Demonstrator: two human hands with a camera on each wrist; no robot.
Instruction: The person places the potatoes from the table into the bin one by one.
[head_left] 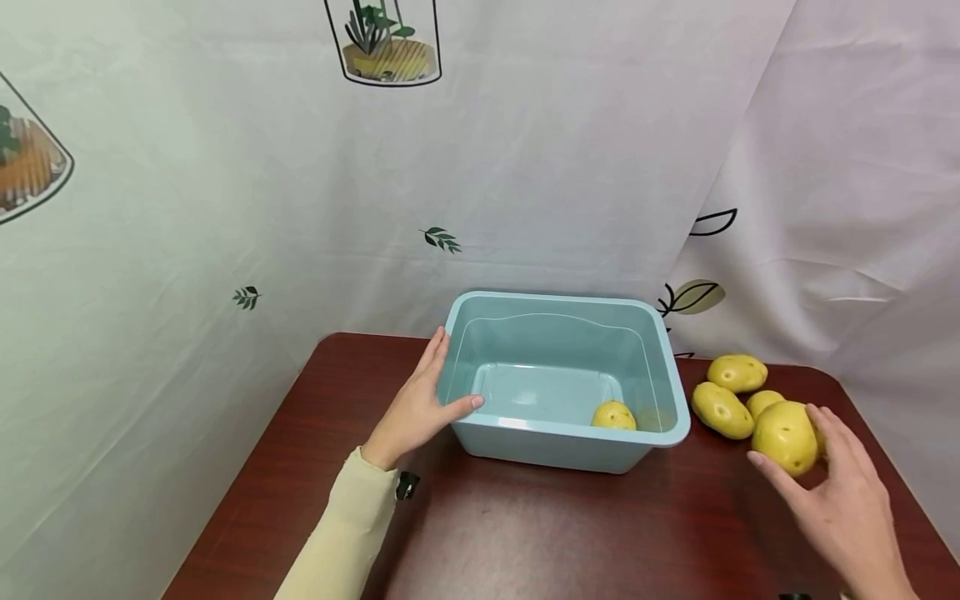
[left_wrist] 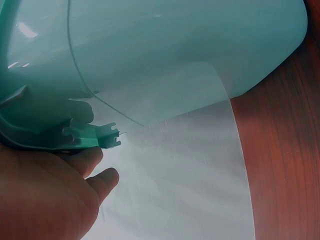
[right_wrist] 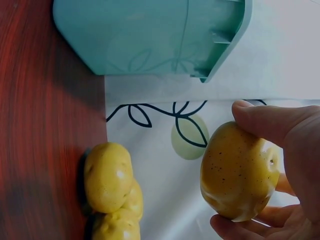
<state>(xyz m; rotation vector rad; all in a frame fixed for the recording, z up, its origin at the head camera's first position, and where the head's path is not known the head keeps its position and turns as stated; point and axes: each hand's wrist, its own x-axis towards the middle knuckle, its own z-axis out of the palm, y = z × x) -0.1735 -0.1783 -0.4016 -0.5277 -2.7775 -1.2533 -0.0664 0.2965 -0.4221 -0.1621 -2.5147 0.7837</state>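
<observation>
My right hand point(head_left: 851, 492) grips a yellow potato point(head_left: 784, 437), thumb on one side and fingers on the other; the right wrist view shows the potato point(right_wrist: 240, 172) raised off the table. My left hand point(head_left: 420, 408) rests at the left front corner of a light blue plastic bin point(head_left: 562, 429), its fingers straight along the side and the thumb at the front rim. Seen from the left wrist, the fingers point(left_wrist: 102, 182) lie just beneath the bin's rim point(left_wrist: 100, 137). Inside the bin, one potato point(head_left: 615, 415) lies near the front right.
Several more potatoes point(head_left: 737, 372) lie together on the dark red-brown table point(head_left: 525, 533), right of the bin. A patterned white cloth point(head_left: 562, 167) hangs behind the table and along its sides.
</observation>
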